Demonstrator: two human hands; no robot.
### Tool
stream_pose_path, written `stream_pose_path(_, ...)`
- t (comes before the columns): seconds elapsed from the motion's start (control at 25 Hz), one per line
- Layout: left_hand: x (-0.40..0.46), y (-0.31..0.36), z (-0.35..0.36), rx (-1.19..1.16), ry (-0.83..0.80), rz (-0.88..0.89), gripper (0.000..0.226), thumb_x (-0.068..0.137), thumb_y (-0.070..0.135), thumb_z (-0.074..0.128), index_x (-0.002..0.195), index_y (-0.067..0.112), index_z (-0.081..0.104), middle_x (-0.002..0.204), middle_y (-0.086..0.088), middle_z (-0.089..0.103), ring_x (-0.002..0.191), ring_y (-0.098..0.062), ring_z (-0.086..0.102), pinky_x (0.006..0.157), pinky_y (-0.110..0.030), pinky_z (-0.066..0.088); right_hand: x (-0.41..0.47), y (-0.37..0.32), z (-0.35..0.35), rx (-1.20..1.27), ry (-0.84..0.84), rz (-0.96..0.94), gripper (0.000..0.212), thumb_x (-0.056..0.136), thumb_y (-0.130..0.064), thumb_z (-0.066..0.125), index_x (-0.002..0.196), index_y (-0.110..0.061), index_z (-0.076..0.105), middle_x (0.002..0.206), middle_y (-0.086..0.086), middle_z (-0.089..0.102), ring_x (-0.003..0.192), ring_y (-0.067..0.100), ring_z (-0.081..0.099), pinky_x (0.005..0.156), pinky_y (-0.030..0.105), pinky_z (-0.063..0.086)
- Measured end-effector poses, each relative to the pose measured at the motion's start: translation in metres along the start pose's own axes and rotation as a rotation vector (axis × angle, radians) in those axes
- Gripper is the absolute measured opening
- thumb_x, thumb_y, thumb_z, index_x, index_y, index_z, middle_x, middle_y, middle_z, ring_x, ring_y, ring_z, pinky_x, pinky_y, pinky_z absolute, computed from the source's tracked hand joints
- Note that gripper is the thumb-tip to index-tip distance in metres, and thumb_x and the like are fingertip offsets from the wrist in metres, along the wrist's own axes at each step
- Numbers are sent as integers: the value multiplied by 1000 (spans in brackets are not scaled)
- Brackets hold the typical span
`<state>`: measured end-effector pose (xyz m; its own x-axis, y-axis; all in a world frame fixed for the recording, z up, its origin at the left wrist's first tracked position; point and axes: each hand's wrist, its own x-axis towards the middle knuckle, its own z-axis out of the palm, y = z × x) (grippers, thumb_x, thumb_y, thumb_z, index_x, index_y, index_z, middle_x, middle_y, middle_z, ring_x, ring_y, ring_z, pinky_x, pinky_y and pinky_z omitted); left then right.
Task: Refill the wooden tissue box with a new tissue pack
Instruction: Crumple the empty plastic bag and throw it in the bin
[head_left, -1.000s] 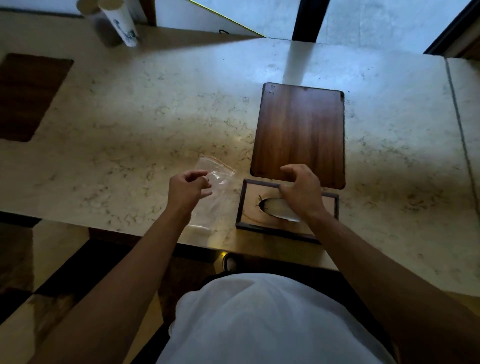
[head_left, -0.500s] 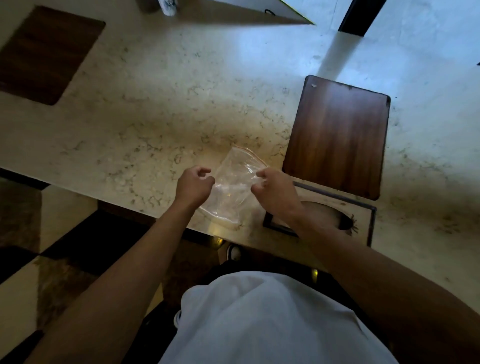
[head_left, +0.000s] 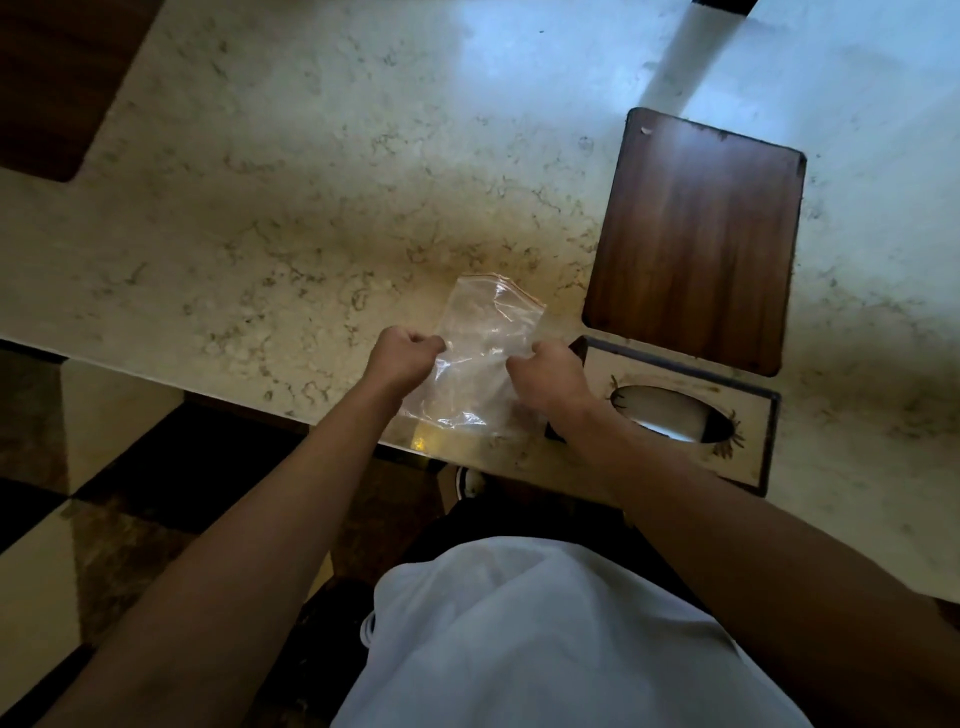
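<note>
A clear plastic wrapper (head_left: 475, 358) is stretched between my two hands just above the marble counter's front edge. My left hand (head_left: 402, 356) pinches its left side and my right hand (head_left: 545, 376) grips its right side. It looks empty and see-through. Right of my right hand stands the wooden tissue box (head_left: 748, 452), dark-framed with a pale top and an oval slot that shows white inside. Beyond the box a dark wooden panel (head_left: 696, 239) lies flat on the counter.
The marble counter (head_left: 322, 208) stretches far to the left and back. A dark wood inlay (head_left: 57, 83) sits at its far left corner. Below the counter's front edge is a checkered floor (head_left: 78, 467), with a shoe tip (head_left: 467, 480) by the edge.
My right hand left the tissue box and took hold of the wrapper's right side. Both hands now hold it. The view has shifted, so the box sits further right.
</note>
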<state>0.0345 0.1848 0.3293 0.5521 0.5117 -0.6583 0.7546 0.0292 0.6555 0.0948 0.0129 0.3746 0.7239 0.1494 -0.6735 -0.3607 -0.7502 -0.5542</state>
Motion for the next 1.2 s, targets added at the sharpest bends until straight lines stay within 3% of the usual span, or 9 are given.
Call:
stream_pose_path(0.08,-4,-1,-7,-146,-18,-41,14,85,15,70,77,4,66,64,-10,57,56,-22,53,53,-26,42,0,0,3,79,0,-4,21,95,-20,59,90,-4,71,78,5,64,73,20,61,63,30,46)
stream_pose_path(0.2,-14,0,-19,-342,-46,-43,13,86,7,69,79,8,58,65,-9,54,51,-17,48,47,-23,39,-4,-2,-3,297,-9,2,19,95,-20,64,80,-13,73,78,7,66,67,17,56,62,32,46)
stream_pose_path(0.28,-21,3,-24,-423,-68,-6,13,87,0,66,79,7,57,69,-11,57,56,-18,52,49,-25,42,-6,0,-11,388,-34,-29,12,95,-24,69,84,-21,72,86,4,70,71,12,58,63,25,49)
stream_pose_path(0.36,-27,7,-27,-478,-103,20,13,88,-2,62,79,6,58,69,-11,60,58,-19,54,54,-27,43,-8,3,-20,451,-59,-80,7,93,-26,72,91,-19,74,85,1,69,73,11,57,65,23,51)
stream_pose_path(0.56,-43,24,-18,-612,-216,-9,15,86,13,66,74,7,61,63,-11,58,53,-22,49,55,-34,42,-15,11,-51,577,-133,-163,11,93,-20,72,100,-14,77,90,4,72,79,16,61,77,31,55)
stream_pose_path(0.72,-52,32,0,-578,-217,125,17,94,11,65,78,10,67,63,-5,60,51,-15,54,51,-28,48,-22,23,-76,660,-137,-197,10,95,-13,69,101,-10,76,93,8,73,79,18,65,77,34,58)
stream_pose_path(0.84,-60,39,17,-498,-155,216,15,96,9,64,81,7,68,54,-2,59,43,-14,52,48,-26,47,-26,37,-95,702,-54,-197,11,96,-9,65,98,-8,75,72,-2,73,61,10,66,58,23,55)
stream_pose_path(0.96,-70,44,35,-475,-192,274,14,95,12,64,85,5,69,56,-7,60,47,-19,54,48,-29,49,-29,48,-109,788,-10,-172,11,94,-8,63,94,-7,74,69,0,69,59,11,61,55,25,53)
stream_pose_path(1.2,-84,52,55,-503,-396,225,15,94,14,66,99,1,69,76,-13,64,55,-22,60,52,-34,53,-32,75,-132,886,-198,-214,13,96,-12,64,99,-13,76,80,5,65,63,12,60,62,27,57)
